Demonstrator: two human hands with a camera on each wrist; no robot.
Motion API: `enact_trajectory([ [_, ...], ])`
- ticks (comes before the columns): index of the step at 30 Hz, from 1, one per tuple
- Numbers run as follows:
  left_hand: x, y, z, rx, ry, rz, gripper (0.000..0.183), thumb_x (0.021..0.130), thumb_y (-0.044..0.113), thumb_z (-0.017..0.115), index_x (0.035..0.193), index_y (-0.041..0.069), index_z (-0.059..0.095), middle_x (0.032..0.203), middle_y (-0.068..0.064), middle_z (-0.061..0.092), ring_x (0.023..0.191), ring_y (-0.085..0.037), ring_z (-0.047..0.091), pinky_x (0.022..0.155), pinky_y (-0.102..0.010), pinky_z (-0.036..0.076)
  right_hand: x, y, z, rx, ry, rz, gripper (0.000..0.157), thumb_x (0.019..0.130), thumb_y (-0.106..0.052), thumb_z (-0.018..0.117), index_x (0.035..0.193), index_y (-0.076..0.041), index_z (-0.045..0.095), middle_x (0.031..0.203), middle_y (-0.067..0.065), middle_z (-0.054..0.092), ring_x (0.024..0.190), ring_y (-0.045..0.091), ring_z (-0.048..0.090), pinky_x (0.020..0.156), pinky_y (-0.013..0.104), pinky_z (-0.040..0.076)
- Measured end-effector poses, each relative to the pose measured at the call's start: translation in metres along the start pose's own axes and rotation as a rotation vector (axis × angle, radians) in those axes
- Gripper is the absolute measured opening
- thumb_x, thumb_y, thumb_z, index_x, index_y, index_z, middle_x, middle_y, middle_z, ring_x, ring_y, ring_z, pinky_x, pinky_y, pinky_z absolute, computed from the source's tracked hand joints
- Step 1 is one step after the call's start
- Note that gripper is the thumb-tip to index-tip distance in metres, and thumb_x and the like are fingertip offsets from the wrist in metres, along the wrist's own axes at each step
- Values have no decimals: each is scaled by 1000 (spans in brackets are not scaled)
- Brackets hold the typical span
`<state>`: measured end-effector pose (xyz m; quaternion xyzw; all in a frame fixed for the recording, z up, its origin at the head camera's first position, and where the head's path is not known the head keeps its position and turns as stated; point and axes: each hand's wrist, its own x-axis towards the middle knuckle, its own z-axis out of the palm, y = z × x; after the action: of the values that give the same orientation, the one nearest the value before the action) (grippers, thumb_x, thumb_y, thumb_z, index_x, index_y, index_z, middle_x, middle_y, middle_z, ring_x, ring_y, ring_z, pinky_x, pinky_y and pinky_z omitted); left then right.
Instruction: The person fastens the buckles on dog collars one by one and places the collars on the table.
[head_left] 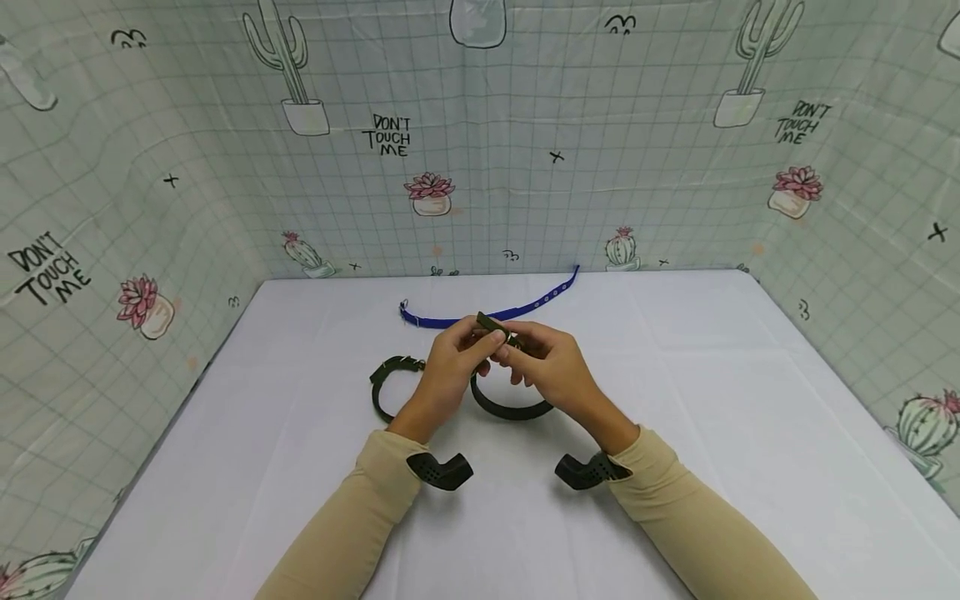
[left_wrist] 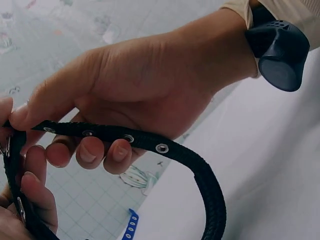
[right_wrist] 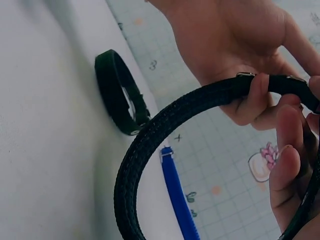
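Both hands meet over the middle of the table in the head view, holding a dark green buckled collar (head_left: pixel 512 412) bent into a loop. My left hand (head_left: pixel 442 371) pinches the strap near its metal buckle fittings, with a short strap tip sticking up past the thumb. My right hand (head_left: pixel 558 367) pinches the strap's other part, where metal eyelets (left_wrist: pixel 161 148) show in the left wrist view. Fingers partly cover the joining spot. A second dark green collar (head_left: pixel 380 392) stands looped on the table beside the left wrist. Behind the hands lies a blue collar (head_left: pixel 540 302), unfastened and stretched out.
A white cloth covers the table (head_left: pixel 720 417). Around its back and sides hangs a gridded curtain (head_left: pixel 510 108) printed with cacti. Black wrist devices (head_left: pixel 442 472) jut inward from both cuffs.
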<state>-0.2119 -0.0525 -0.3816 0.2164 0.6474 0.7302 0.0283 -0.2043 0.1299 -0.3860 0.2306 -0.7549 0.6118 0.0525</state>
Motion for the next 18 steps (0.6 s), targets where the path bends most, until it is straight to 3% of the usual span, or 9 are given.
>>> enact_trajectory([
  [9, -1, 2, 3, -33, 55, 48, 25, 101, 18, 63, 117, -1, 60, 92, -8, 62, 78, -18, 58, 68, -28, 46, 0, -5, 1, -24, 15, -18, 26, 96, -16, 70, 122, -11, 68, 86, 8, 67, 63, 25, 63, 54, 31, 51],
  [14, -1, 3, 2, -10, 102, 53, 40, 103, 28, 60, 127, -4, 56, 108, -12, 61, 87, -19, 61, 77, -30, 51, 0, -4, 2, -31, 24, -16, 22, 96, -14, 68, 117, -7, 65, 85, 9, 67, 62, 24, 63, 53, 29, 51],
  [18, -1, 2, 0, -1, 117, 59, 40, 104, 30, 57, 127, -3, 54, 113, -15, 63, 94, -23, 62, 82, -32, 53, 0, -3, 2, -22, 30, -9, 19, 96, -11, 66, 114, -4, 62, 85, 12, 66, 61, 26, 62, 53, 28, 50],
])
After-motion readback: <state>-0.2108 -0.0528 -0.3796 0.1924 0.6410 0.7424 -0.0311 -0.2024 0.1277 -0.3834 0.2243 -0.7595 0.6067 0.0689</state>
